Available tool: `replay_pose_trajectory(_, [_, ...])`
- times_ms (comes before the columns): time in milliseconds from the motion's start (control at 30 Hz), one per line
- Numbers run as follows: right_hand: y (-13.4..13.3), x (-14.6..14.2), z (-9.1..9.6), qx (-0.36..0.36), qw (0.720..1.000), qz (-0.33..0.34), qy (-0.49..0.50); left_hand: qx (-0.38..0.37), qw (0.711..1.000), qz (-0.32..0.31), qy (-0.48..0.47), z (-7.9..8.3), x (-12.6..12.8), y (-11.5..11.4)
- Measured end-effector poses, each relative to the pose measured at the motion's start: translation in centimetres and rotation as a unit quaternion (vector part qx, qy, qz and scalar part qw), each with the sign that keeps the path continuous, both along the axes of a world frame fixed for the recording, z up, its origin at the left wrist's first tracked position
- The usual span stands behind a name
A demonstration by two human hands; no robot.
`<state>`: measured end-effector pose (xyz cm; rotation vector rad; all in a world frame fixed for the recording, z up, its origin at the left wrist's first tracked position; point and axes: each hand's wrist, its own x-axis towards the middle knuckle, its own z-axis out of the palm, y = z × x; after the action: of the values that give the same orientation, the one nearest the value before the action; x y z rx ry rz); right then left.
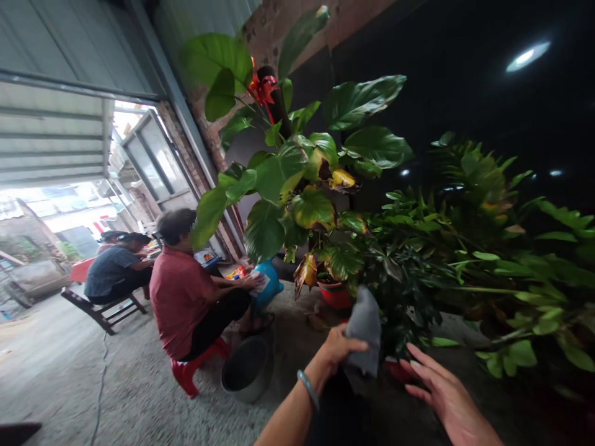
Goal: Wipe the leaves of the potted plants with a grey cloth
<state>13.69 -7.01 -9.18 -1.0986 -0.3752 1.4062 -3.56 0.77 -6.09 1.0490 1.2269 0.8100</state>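
Left grip [335, 351] clenched on grey cloth [365, 328]; right hand [444, 396] spread, released; no writing legible.

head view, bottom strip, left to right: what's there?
Red plastic stool → grey round bucket → left hand gripping a grey cloth → open right hand → low green leafy plant.
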Motion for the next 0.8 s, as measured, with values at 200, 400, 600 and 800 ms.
replay_pose_trajectory(200, [-0.4, 0.5, -0.4, -0.008, 1.0, -0.014, 0.005, 0.053, 0.997, -0.018, -0.045, 1.8, -2.2, -1.1])
replay_pose_trajectory(400, [-0.2, -0.2, -0.2, 0.009, 1.0, -0.011, 0.002, 0.154, 0.974, 0.136, -0.092, 3.8, 0.0, 2.1])
replay_pose_trajectory(600, [-0.7, 0.7, -0.5, -0.005, 1.0, -0.008, -0.018, -0.015, 0.995, -0.1, 0.012, 0.3, -0.9, -1.8])
replay_pose_trajectory(800, [-0.7, 0.5, -0.3, 0.002, 1.0, -0.017, -0.018, 0.087, 0.992, 0.018, -0.092, 4.2, -2.0, -0.1])
